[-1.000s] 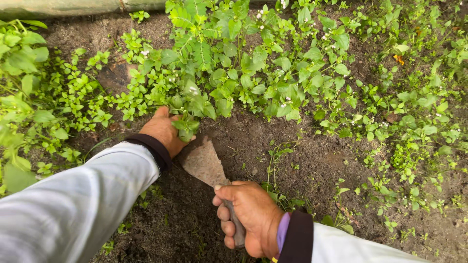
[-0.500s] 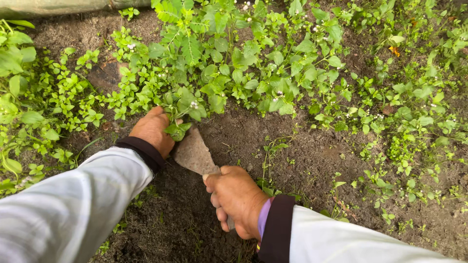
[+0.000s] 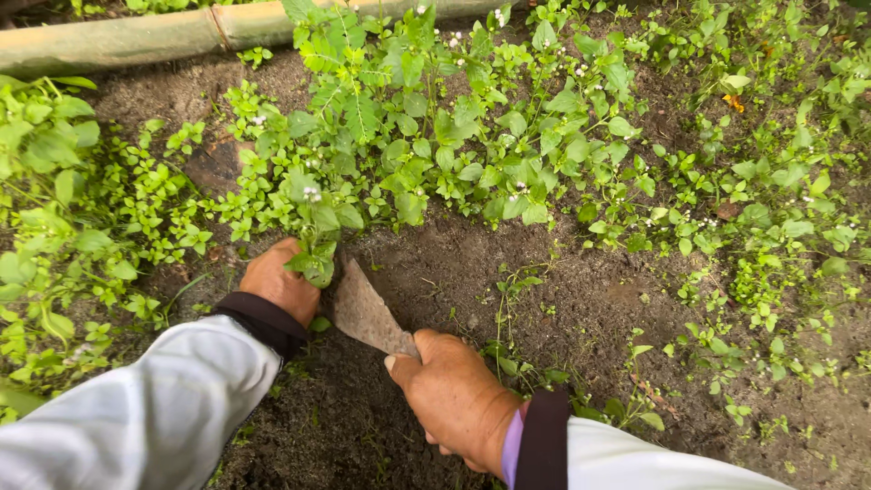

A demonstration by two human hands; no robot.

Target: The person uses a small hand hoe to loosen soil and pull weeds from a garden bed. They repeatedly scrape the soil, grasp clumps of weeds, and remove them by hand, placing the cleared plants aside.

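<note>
My left hand grips a leafy green weed at its base, low against the dark soil. My right hand is closed around the handle of a small hand hoe. Its flat, soil-caked blade points up and left, with the tip at the foot of the weed, right beside my left hand. The handle is hidden inside my fist. Both arms wear light long sleeves with dark cuffs.
A dense patch of green weeds with tiny white flowers covers the ground beyond the hands. A bamboo pole lies along the top edge. Dark dug soil spreads to the right, with scattered small seedlings.
Both hands have drawn back toward me with the weed and the hoe. The view has tilted, bringing the bamboo pole further into sight.
</note>
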